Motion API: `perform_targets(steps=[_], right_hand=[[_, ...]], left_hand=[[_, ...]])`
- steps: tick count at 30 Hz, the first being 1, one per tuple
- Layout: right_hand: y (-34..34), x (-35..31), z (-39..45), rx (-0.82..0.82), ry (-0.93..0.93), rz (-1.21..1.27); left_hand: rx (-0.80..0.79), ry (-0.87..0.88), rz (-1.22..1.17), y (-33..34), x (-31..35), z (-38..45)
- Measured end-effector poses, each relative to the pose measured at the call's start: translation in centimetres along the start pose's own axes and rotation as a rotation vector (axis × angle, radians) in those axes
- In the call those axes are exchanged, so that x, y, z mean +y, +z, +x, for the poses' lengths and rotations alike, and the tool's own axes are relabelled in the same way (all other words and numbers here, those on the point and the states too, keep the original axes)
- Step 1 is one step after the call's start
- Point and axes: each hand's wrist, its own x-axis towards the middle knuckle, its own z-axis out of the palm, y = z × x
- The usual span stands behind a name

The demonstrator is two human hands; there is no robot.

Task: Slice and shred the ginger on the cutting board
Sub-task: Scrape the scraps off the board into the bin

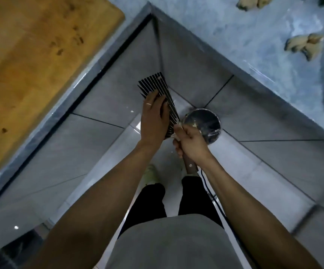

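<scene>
I hold a multi-blade shredding knife [153, 82] over the floor, away from the counter. My right hand [191, 144] grips its wooden handle [190, 167]. My left hand [153, 119] lies with straight fingers flat against the side of the dark blades; a ring shows on one finger. The wooden cutting board [31, 65] sits bare on the counter at upper left. Pieces of ginger [305, 44] lie on the counter at upper right, with more ginger [254, 1] at the top edge.
A round bin with a dark liner [206, 121] stands on the tiled floor just beyond my right hand. The blue-grey counter [235, 35] wraps round a corner ahead. A black cable [211, 197] hangs by my right forearm.
</scene>
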Motion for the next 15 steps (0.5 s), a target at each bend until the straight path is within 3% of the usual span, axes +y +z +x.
perform_targets(steps=[7, 15], right_hand=[[-3.0, 5.3, -0.6, 0.157, 0.058, 0.146], [-7.8, 16.0, 3.3, 0.339, 0.182, 0.23]], left_hand=[[-0.201, 0.084, -0.043, 6.3, -0.2, -1.8], [-0.421, 0.137, -0.055, 19.9, -5.2, -5.1]])
